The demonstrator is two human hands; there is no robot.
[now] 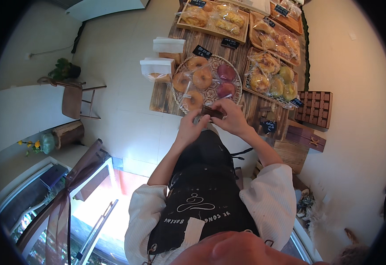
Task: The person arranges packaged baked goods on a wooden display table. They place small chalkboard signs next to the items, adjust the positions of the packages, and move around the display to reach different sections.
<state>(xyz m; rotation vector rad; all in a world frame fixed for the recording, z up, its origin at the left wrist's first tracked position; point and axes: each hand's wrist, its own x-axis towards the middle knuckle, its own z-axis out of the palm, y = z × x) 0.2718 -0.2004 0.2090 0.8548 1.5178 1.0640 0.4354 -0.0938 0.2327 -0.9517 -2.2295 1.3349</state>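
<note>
In front of my apron, my left hand [192,125] and my right hand [231,117] both grip a small dark brown block [212,112], perhaps a wooden stand for a sign. The fingers hide parts of it. Just beyond lies a round woven tray [211,89] with a patterned liner. It holds several plastic-wrapped ring-shaped breads [202,78] and two wrapped dark red buns [226,89]. A black sign [202,51] with handwriting stands at its far rim. To the right of my hands, another black sign [268,126] is by the edge of the wooden table [162,98].
Two bread bags with white tops [158,66] stand at the table's left. Trays of wrapped bread [213,32] fill the far side, with a basket of buns [272,96] at right. Stacked brown boxes [313,109] adjoin the table. A chair [72,102] stands left.
</note>
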